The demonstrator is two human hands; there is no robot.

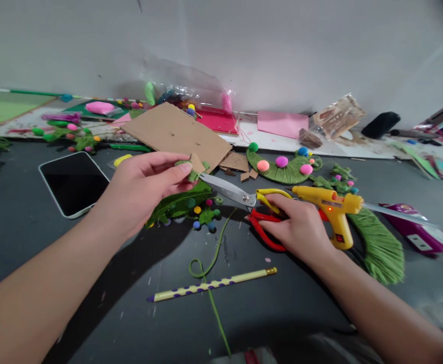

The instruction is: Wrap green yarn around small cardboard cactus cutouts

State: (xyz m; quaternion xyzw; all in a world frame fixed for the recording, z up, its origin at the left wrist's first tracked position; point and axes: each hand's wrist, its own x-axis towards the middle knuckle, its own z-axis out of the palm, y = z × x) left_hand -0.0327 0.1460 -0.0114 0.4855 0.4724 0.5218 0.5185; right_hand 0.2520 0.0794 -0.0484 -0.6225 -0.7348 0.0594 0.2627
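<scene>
Spotted pencil (240, 279) nearest. Right hand (300, 222): forearm in from lower right, fingers wrapped round handles of scissors (231, 191), blades nearly together, pointing left. Left hand (145, 184): forearm in from lower left, thumb and fingers pinching green-yarn cardboard piece (196, 164) above desk (176, 333), at blade tips. Glue gun (340, 222) label beside right hand: unreadable.

Wall (282, 50) behind was plain, pale grey. Dark grey tabletop (122, 313) ran back to a scuffed white ledge (278, 143) at the wall's base. Lighting was uneven; broad shadows (145, 258) lay across the tabletop.
</scene>
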